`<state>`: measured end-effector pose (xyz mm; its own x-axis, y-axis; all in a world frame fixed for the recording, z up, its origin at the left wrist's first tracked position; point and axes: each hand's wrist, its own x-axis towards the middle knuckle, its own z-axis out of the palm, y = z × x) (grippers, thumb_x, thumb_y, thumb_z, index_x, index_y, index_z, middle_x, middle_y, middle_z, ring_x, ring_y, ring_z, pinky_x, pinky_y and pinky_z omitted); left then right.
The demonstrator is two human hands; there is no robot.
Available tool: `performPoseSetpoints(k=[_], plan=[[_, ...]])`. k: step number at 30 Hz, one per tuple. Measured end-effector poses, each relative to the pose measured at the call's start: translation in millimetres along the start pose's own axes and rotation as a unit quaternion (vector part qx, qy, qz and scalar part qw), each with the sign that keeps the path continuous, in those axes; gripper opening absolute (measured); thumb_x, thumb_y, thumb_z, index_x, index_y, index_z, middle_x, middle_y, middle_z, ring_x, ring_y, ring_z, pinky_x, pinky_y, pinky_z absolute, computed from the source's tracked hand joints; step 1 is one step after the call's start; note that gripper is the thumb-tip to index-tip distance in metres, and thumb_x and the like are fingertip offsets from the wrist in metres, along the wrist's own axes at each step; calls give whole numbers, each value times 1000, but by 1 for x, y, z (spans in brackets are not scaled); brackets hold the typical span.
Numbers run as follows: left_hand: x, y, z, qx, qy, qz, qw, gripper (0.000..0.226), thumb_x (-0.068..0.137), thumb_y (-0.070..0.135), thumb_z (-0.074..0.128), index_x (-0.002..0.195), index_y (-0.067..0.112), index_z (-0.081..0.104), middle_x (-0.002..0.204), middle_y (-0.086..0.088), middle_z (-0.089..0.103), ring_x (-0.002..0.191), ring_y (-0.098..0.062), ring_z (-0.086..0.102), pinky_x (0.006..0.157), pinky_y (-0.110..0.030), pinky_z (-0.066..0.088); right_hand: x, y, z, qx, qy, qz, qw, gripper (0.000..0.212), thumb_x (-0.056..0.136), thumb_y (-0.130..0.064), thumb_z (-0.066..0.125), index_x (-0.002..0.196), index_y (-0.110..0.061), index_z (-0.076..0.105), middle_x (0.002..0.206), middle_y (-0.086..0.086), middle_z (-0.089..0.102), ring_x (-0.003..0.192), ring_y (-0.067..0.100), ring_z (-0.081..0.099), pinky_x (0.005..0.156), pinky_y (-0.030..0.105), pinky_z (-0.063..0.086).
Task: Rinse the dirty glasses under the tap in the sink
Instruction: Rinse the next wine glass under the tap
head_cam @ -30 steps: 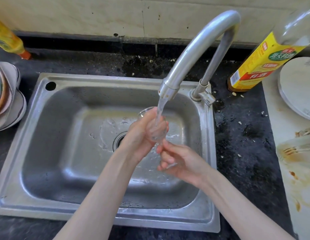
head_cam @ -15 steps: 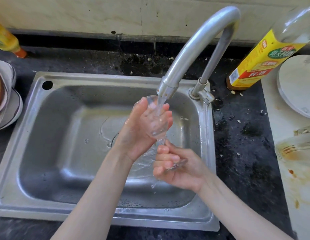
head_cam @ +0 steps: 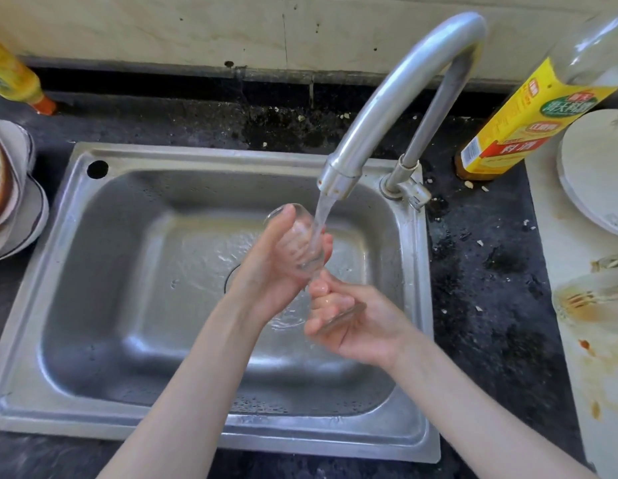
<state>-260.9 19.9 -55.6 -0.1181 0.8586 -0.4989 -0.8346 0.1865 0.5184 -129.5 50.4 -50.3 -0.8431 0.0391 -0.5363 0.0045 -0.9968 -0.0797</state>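
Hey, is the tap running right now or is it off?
On. A stream of water falls from the tap spout onto the glass held in both hands, and the sink floor below is rippled with water.

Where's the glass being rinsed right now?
Over the sink, right of centre: the stemmed glass sits under the tap stream, left hand around its bowl, right hand at its base.

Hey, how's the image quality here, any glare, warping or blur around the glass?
Head view: wide-angle warping bends the sink rim and tilts the bottle; soft glare on the tap; the glass, between left hand and right hand, is transparent and slightly smeared.
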Motion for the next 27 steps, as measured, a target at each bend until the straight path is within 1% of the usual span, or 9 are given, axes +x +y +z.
performPoseSetpoints(k=[2, 5, 8, 10, 14, 15, 19, 24, 27], plan=[[0, 1, -1, -17, -25, 7, 1000, 20, 92, 31, 44, 80, 17, 50, 73, 3, 55, 71, -11, 60, 76, -23, 51, 0, 4, -2, 48, -50, 7, 998, 18, 77, -18, 72, 68, -9, 60, 42, -7, 46, 49, 9, 56, 62, 21, 50], [7, -1, -4, 27, 42, -13, 999, 23, 82, 37, 56, 74, 19, 45, 68, 3, 48, 66, -10, 55, 73, -22, 49, 3, 3, -2, -170, 116, -50, 977, 25, 89, -21, 55, 65, -12, 54, 39, -9, 41, 43, 7, 52, 58, 24, 53], [11, -9, -9, 99, 126, -15, 987, 36, 61, 42, 73, 69, 20, 45, 63, -1, 44, 61, -14, 53, 61, -24, 51, 12, 2, -12, -664, 275, -188, 669, 39, 97, -25, 46, 58, -24, 47, 46, -7, 51, 58, 20, 64, 73, 40, 53], [12, -13, -12, 105, 153, 20, 982, 39, 59, 41, 75, 66, 19, 43, 64, -2, 39, 58, -15, 48, 60, -25, 48, 16, 1, -9, -729, 282, -206, 589, 41, 97, -28, 45, 56, -25, 46, 51, -5, 56, 68, 28, 66, 76, 39, 51], [11, 10, -22, 140, 57, 13, 988, 31, 69, 34, 76, 76, 19, 50, 74, -2, 48, 70, -15, 50, 70, -27, 44, 13, -19, 5, -325, 128, -61, 935, 28, 94, -20, 48, 66, -13, 50, 38, -9, 40, 43, 8, 51, 58, 21, 49], [10, 20, -24, 131, 0, -9, 991, 33, 69, 36, 76, 81, 18, 52, 78, -2, 53, 75, -15, 54, 72, -26, 46, 10, -24, 9, -235, 85, -21, 968, 22, 88, -23, 50, 69, -12, 50, 38, -9, 39, 43, 6, 47, 58, 19, 47], [14, 33, -19, 124, -13, 15, 992, 37, 66, 30, 78, 86, 14, 51, 78, -2, 51, 73, -15, 53, 74, -29, 43, 10, -34, 12, -317, 89, -35, 944, 21, 91, -25, 49, 79, -10, 58, 44, -8, 44, 45, 9, 55, 64, 25, 51], [22, 19, -12, 194, 146, 69, 967, 38, 72, 29, 71, 89, 7, 45, 70, -9, 46, 58, -20, 46, 60, -31, 39, 28, -30, 11, -630, 256, -179, 711, 33, 92, -38, 55, 65, -19, 55, 43, -5, 53, 45, 10, 57, 71, 38, 55], [24, 22, -15, 121, 157, 50, 979, 19, 83, 22, 65, 78, 10, 51, 69, -7, 49, 60, -17, 51, 60, -29, 43, 24, -29, 13, -414, 192, -84, 886, 30, 94, -21, 52, 66, -12, 56, 43, -5, 53, 44, 10, 59, 64, 29, 55]])
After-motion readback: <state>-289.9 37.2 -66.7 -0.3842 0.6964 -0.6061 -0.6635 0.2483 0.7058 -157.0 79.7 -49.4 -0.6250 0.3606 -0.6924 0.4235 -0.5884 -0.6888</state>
